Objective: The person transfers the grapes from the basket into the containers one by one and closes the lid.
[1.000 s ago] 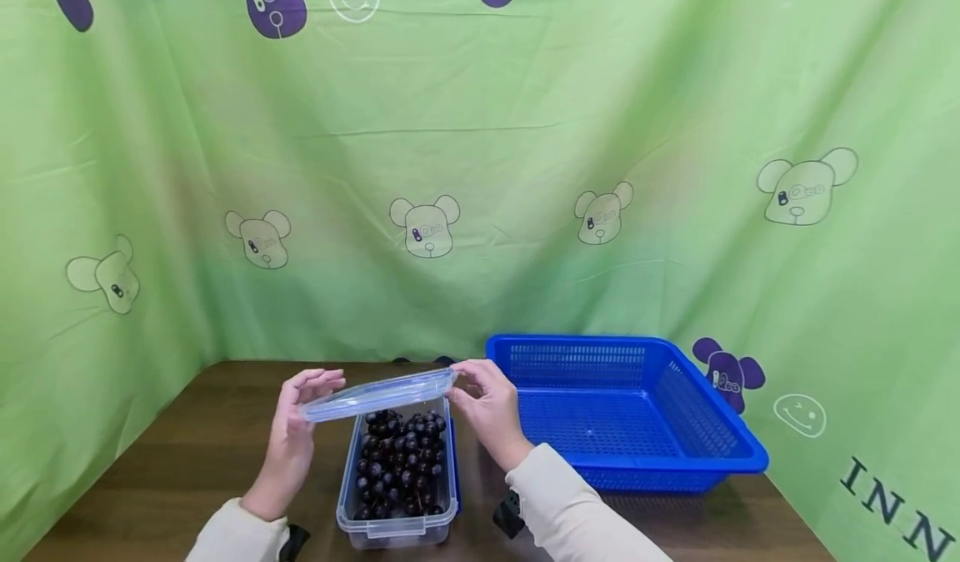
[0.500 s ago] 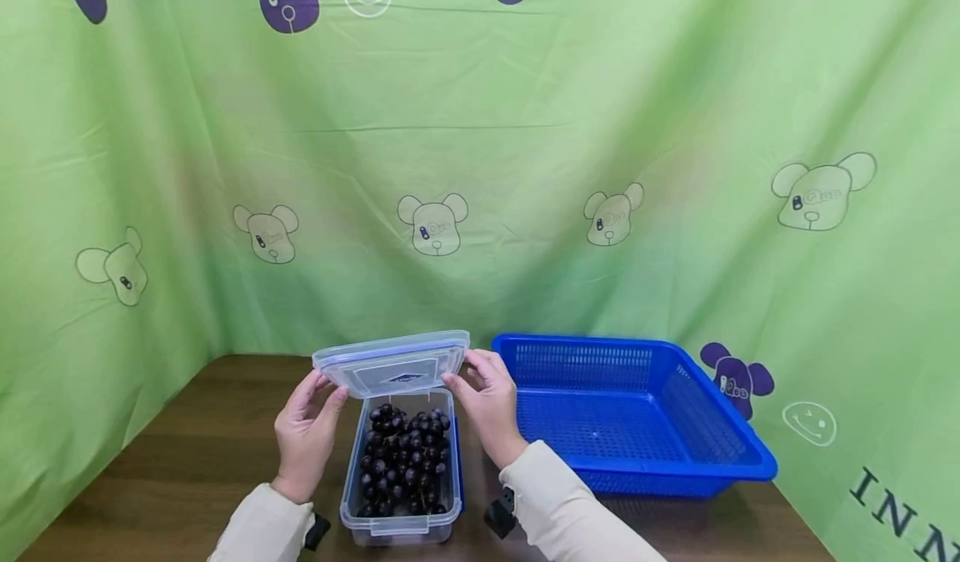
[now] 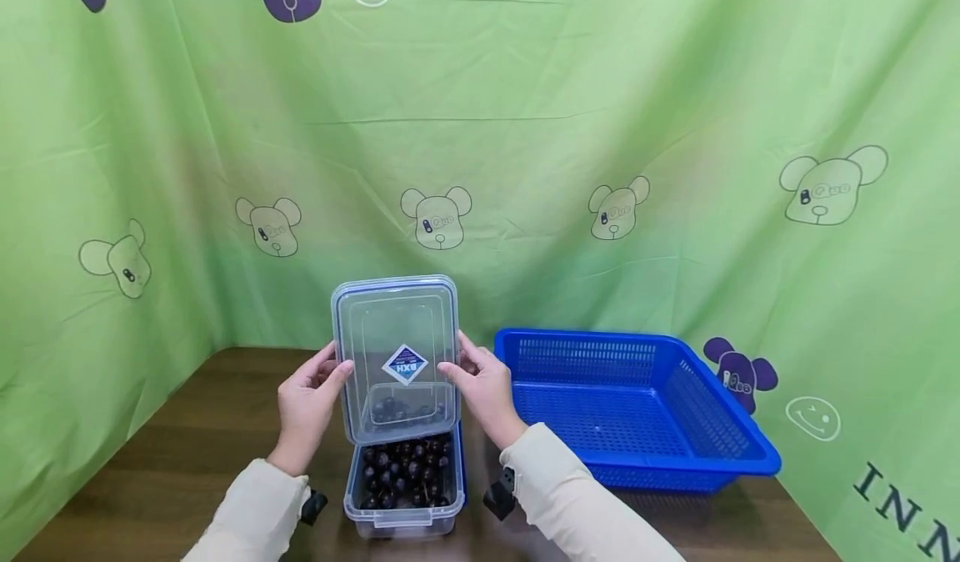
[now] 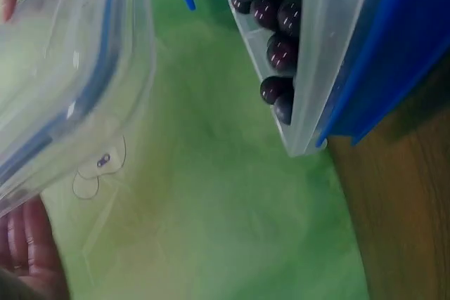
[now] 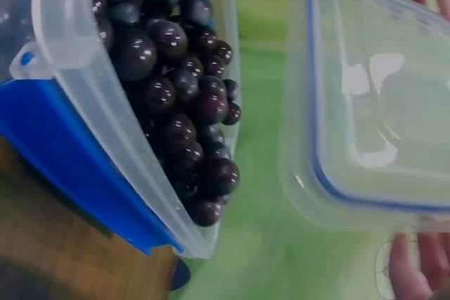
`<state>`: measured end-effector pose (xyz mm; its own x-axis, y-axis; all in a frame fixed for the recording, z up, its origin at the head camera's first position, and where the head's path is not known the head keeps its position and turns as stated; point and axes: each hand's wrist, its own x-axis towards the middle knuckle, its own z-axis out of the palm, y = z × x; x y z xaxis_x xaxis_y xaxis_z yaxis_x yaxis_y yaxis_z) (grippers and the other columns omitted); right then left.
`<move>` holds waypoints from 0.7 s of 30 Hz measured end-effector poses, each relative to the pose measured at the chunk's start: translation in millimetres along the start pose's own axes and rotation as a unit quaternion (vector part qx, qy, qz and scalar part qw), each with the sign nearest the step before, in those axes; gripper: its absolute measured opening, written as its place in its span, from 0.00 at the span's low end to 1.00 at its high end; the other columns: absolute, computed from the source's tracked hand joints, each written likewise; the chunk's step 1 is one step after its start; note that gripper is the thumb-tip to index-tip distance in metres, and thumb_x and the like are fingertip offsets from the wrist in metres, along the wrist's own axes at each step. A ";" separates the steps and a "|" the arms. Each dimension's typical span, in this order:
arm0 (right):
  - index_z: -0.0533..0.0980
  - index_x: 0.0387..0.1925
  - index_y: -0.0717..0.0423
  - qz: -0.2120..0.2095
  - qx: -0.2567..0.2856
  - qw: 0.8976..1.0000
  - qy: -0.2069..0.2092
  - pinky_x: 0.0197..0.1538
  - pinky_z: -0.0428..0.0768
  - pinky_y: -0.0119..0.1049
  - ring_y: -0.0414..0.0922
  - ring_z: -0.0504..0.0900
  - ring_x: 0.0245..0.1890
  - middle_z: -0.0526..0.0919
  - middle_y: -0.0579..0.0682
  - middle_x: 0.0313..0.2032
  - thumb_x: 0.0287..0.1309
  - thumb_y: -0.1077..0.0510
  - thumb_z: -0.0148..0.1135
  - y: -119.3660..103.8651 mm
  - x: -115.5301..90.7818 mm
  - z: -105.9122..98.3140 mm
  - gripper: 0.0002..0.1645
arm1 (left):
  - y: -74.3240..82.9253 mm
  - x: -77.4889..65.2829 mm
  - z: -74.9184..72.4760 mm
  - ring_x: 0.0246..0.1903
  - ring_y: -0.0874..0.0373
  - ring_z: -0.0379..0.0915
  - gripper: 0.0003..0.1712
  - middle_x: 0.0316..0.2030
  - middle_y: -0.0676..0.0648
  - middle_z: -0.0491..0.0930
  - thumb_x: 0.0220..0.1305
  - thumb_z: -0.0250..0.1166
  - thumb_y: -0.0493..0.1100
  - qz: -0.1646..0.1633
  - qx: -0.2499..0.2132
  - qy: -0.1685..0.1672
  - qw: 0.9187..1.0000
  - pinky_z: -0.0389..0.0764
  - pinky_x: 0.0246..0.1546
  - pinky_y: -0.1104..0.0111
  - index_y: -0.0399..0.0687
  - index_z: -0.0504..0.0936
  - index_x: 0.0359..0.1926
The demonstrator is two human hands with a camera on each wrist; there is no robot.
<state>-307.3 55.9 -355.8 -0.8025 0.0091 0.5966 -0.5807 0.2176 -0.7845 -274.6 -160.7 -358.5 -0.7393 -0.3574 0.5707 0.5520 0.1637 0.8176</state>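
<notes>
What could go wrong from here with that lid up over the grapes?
The left hand and right hand pinch the lid only at its side edges; it might slip onto the grapes.
The grapes are heaped inside the box, so a dropped lid could bruise some.
The right sleeve is near the basket, and might nudge it.
</notes>
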 end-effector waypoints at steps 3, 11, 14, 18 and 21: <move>0.73 0.59 0.64 0.102 -0.005 0.993 -0.052 0.23 0.78 0.32 0.37 0.75 0.19 0.82 0.55 0.27 0.51 0.62 0.71 -2.9 6.4 -1.8 0.32 | 2.9 9.5 -5.9 0.18 0.69 0.71 0.22 0.23 0.58 0.78 0.61 0.64 0.31 -0.119 0.012 -0.048 0.992 0.77 0.19 0.75 0.27 0.75 0.56; 0.72 0.61 0.62 0.258 -0.004 0.958 -0.128 0.21 0.80 0.36 0.39 0.78 0.15 0.85 0.55 0.28 0.54 0.59 0.69 -1.9 14.1 -1.0 0.32 | 4.6 23.7 -18.3 0.13 0.64 0.72 0.28 0.25 0.51 0.80 0.64 0.62 0.38 -0.265 0.048 -0.149 0.951 0.77 0.17 0.73 0.30 0.70 0.62; 0.74 0.57 0.66 0.280 -0.003 0.948 -0.148 0.21 0.80 0.35 0.40 0.79 0.15 0.85 0.58 0.27 0.55 0.60 0.67 0.2 14.5 -0.4 0.28 | 0.3 25.2 -19.4 0.12 0.62 0.73 0.28 0.26 0.49 0.82 0.65 0.61 0.39 -0.291 0.054 -0.179 0.938 0.77 0.15 0.72 0.28 0.69 0.62; 0.79 0.47 0.69 0.270 -0.048 0.943 -0.188 0.15 0.74 0.29 0.38 0.73 0.11 0.82 0.52 0.19 0.58 0.62 0.64 1.7 11.9 -1.5 0.17 | -8.1 23.7 -17.7 0.11 0.61 0.75 0.29 0.25 0.47 0.82 0.65 0.60 0.38 -0.316 0.054 -0.206 0.924 0.77 0.14 0.72 0.25 0.68 0.62; 0.80 0.34 0.68 0.241 -0.113 0.938 -0.223 0.13 0.73 0.29 0.41 0.73 0.09 0.77 0.48 0.13 0.59 0.61 0.62 0.5 9.5 -2.3 0.10 | -14.3 21.1 -15.4 0.11 0.61 0.74 0.28 0.23 0.47 0.80 0.65 0.60 0.37 -0.319 0.070 -0.217 0.920 0.77 0.13 0.72 0.22 0.68 0.60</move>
<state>-314.9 58.3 -350.1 -0.9712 -0.2380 0.0118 -0.1318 0.4951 -0.8588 -292.1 -184.8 -359.4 -0.9968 -0.0253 -0.0761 -0.0794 0.1753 0.9813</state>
